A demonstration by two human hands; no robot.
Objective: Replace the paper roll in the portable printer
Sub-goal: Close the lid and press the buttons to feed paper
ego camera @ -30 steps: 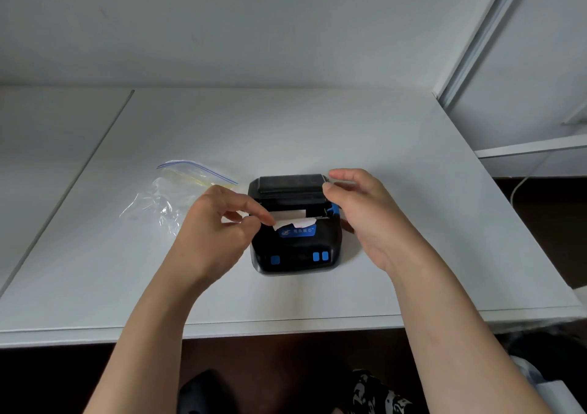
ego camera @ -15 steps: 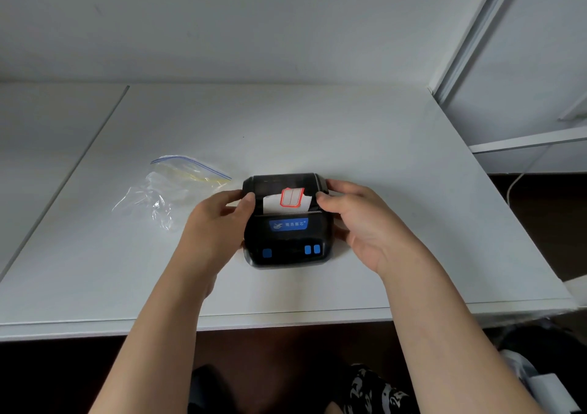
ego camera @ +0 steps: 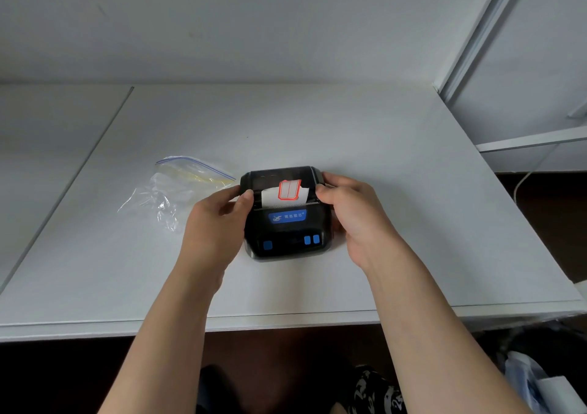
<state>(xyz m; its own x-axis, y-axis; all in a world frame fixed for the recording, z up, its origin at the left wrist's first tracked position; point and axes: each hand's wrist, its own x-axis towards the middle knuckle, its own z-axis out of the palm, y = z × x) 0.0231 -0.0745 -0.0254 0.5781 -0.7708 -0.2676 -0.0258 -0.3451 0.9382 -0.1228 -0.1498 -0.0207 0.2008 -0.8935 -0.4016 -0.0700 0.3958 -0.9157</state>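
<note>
The printer is being held on the desk, near its front edge. The left hand is gripping the printer's left side and the right hand its right side, with thumbs pressing on the lid. Paper with a red label is sticking out of the slot. If the lid is being pushed unevenly, it may not click. The paper could be crushed or caught crooked.
</note>
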